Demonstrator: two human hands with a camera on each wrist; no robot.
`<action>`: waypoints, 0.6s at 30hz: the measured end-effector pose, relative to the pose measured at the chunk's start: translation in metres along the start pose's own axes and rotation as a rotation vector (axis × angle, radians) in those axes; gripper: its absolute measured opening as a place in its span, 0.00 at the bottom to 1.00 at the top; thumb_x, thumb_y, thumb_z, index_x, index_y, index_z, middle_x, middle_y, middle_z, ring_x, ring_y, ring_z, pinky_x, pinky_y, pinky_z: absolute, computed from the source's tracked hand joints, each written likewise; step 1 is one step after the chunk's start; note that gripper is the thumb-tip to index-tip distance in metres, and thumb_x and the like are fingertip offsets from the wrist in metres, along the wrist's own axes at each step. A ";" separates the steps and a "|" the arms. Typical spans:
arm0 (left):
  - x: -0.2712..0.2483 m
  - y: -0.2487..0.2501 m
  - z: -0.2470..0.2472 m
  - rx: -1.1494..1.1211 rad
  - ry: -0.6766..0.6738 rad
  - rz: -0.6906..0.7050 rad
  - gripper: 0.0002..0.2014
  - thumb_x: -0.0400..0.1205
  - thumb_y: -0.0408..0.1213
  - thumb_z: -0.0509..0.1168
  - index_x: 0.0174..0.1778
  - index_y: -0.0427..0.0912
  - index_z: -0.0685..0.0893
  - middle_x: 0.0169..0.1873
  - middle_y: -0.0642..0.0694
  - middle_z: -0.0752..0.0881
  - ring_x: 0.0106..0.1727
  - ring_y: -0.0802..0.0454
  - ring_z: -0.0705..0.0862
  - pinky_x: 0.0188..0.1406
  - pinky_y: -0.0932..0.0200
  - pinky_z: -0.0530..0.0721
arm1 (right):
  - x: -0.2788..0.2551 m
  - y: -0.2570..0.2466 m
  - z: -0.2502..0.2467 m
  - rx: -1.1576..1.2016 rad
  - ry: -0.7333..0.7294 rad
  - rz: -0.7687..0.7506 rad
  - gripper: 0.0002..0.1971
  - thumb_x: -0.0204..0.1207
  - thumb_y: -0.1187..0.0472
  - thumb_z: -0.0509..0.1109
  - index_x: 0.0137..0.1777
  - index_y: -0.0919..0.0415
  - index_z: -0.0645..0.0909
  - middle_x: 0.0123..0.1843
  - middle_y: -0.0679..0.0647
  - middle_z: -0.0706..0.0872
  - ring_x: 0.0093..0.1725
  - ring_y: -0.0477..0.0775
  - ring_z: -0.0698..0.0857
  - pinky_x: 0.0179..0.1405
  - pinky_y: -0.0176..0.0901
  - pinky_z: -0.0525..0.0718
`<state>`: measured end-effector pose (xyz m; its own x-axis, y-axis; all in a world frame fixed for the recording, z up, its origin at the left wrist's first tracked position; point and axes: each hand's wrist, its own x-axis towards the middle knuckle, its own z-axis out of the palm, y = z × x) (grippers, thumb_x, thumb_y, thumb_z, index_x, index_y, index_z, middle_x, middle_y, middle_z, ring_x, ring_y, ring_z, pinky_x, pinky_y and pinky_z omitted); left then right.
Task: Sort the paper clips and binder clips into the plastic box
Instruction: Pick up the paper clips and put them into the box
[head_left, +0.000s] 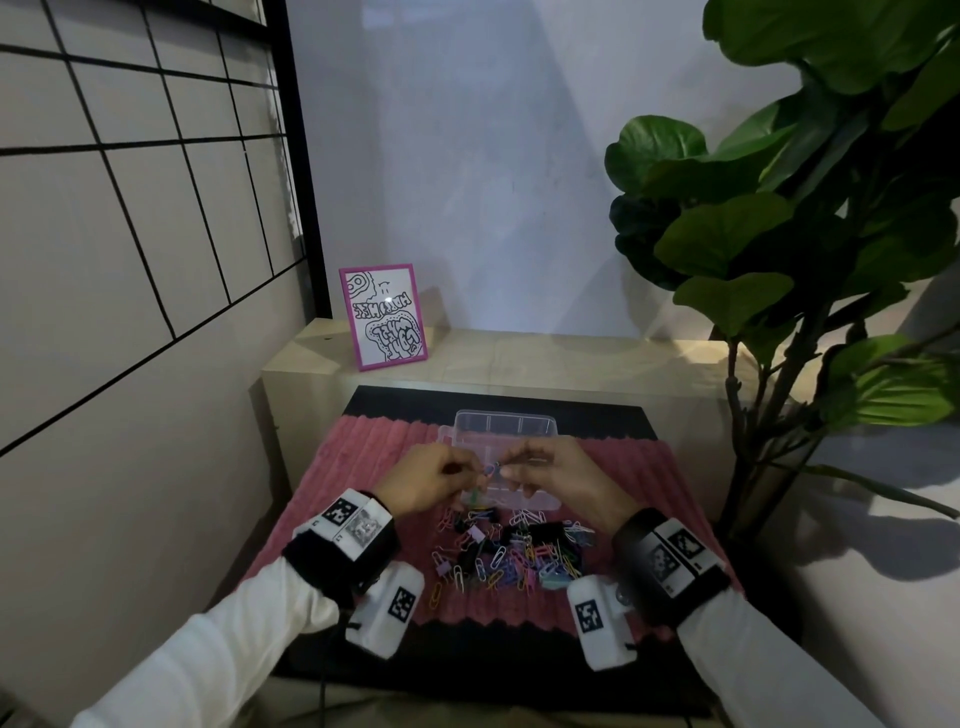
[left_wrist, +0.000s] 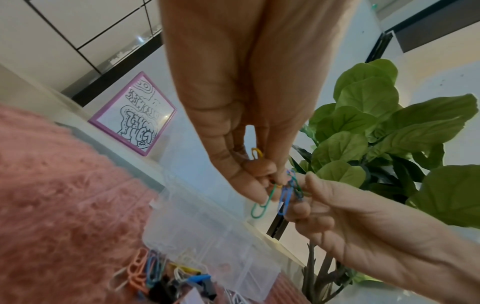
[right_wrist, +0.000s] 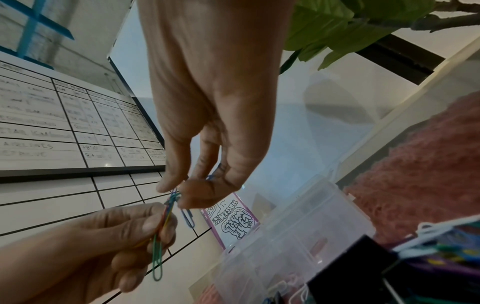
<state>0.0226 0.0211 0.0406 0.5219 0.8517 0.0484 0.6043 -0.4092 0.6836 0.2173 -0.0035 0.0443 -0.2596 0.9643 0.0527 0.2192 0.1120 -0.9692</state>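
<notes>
Over the clear plastic box (head_left: 501, 423), both hands work at a tangle of linked paper clips (head_left: 491, 470). My left hand (head_left: 475, 478) pinches a green clip (left_wrist: 261, 205) and a yellow one (left_wrist: 257, 153), the green one hanging below the fingers (right_wrist: 157, 261). My right hand (head_left: 506, 470) pinches a blue clip (right_wrist: 188, 218) that is hooked into the same tangle (left_wrist: 284, 200). A mixed pile of coloured paper clips and binder clips (head_left: 509, 551) lies on the pink mat (head_left: 363, 457), just in front of the box. What the box holds is hard to make out.
A pink-framed drawing (head_left: 383, 317) leans on the pale ledge (head_left: 545, 358) behind the mat. A large-leafed plant (head_left: 779, 234) stands at the right. A gridded whiteboard (head_left: 130, 208) fills the left wall.
</notes>
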 end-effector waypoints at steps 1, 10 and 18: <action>0.001 0.001 0.000 0.016 0.000 0.003 0.06 0.80 0.41 0.63 0.45 0.47 0.85 0.31 0.54 0.85 0.24 0.70 0.82 0.29 0.78 0.77 | 0.000 -0.001 0.001 -0.011 0.009 -0.008 0.04 0.70 0.70 0.73 0.41 0.61 0.84 0.34 0.53 0.84 0.29 0.40 0.82 0.30 0.32 0.79; 0.006 0.003 0.001 0.130 0.075 0.006 0.09 0.80 0.39 0.63 0.49 0.39 0.86 0.36 0.48 0.87 0.33 0.64 0.84 0.30 0.79 0.73 | 0.008 -0.013 -0.002 -0.409 0.047 -0.032 0.05 0.72 0.68 0.72 0.39 0.58 0.81 0.30 0.45 0.81 0.26 0.35 0.77 0.24 0.21 0.73; 0.038 -0.007 -0.018 -0.377 0.145 -0.210 0.03 0.77 0.29 0.66 0.38 0.38 0.82 0.30 0.45 0.83 0.23 0.60 0.82 0.28 0.68 0.84 | 0.040 -0.027 -0.006 -0.264 0.161 -0.029 0.07 0.71 0.76 0.70 0.38 0.65 0.78 0.31 0.59 0.83 0.22 0.40 0.83 0.27 0.29 0.84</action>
<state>0.0275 0.0625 0.0515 0.3051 0.9516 -0.0367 0.4126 -0.0974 0.9057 0.2069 0.0339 0.0742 -0.1218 0.9830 0.1370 0.4563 0.1781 -0.8718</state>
